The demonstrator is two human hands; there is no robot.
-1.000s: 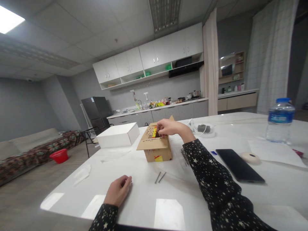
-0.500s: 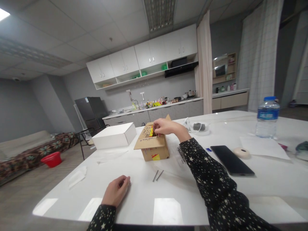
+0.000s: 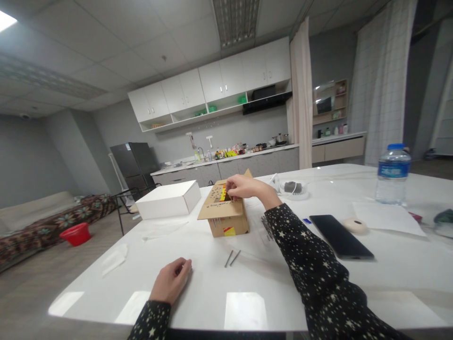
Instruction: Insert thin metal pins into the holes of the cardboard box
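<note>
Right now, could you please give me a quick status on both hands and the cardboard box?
Right hand fingertips inside open cardboard box. Left hand curled, resting on table. Two nails lie loose before the box.

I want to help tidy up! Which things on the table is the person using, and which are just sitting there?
Being used:
right hand reaching into the cardboard box
two thin metal pins lying in front of the box
left hand resting curled on the table

Just lying about:
white box
black phone
water bottle
sheet of paper
</note>
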